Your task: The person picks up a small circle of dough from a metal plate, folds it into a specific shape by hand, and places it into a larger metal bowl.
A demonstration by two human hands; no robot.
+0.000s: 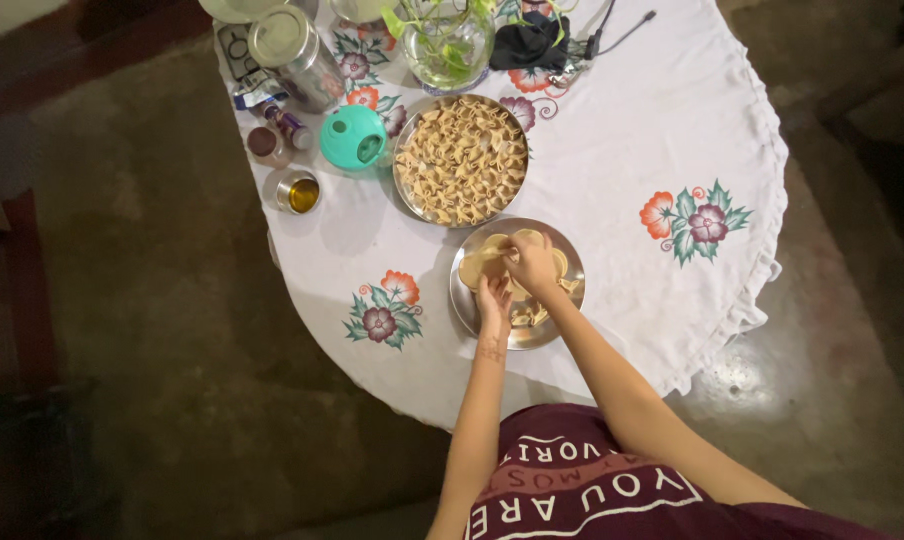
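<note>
Two hands work over a round steel plate (564, 262) at the near edge of the counter (612, 180), which wears a white cloth with red and purple flowers. Right hand (532, 262) sits above the plate's middle, fingers pinched down on a pale dough piece (489, 250); the exact grip is too small to make out. Left hand (493, 303) lies just beside it, toward the plate's near-left rim, fingers curled, touching dough pieces there; whether it holds one, cannot tell. Flat dough rounds and a few folded ones lie in the plate.

Just beyond, touching or nearly so, a second steel plate (400, 165) heaped with folded dough shapes. Left of it: teal lidded container (353, 137), small steel cup of yellow oil (298, 191), steel canister (297, 45). Glass bowl with green plant (448, 45) at the far edge.
</note>
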